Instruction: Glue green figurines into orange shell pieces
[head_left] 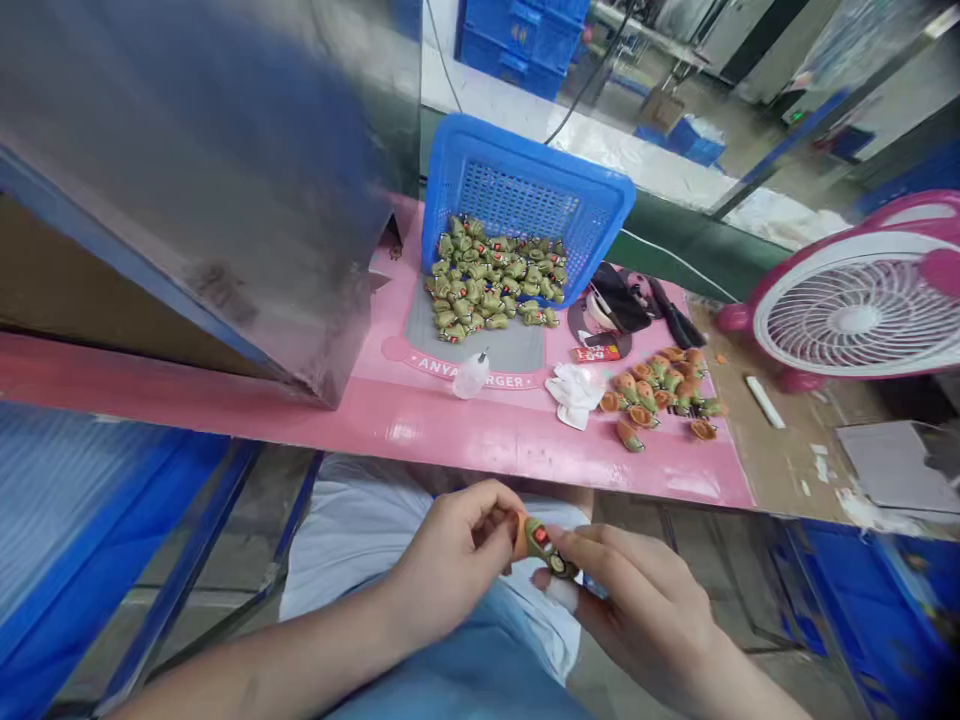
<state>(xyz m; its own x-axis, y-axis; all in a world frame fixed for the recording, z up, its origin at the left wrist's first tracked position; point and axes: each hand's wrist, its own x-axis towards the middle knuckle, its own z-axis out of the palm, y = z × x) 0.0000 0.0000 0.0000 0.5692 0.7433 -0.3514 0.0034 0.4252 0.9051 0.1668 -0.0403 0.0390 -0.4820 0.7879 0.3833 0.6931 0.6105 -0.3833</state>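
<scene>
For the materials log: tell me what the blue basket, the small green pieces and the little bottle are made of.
The blue basket looks like moulded plastic: glossy, even lattice. The green pieces seem painted plastic or vinyl, with a slight sheen, though too small to be sure. The little bottle looks like plastic, milky and translucent.

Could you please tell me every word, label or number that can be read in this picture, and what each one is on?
"ANYA ...RGER": along the curved band of the pink printed mat; the letters in the gap are hard to make out.
Red packet: its printing is too small to read.
</scene>
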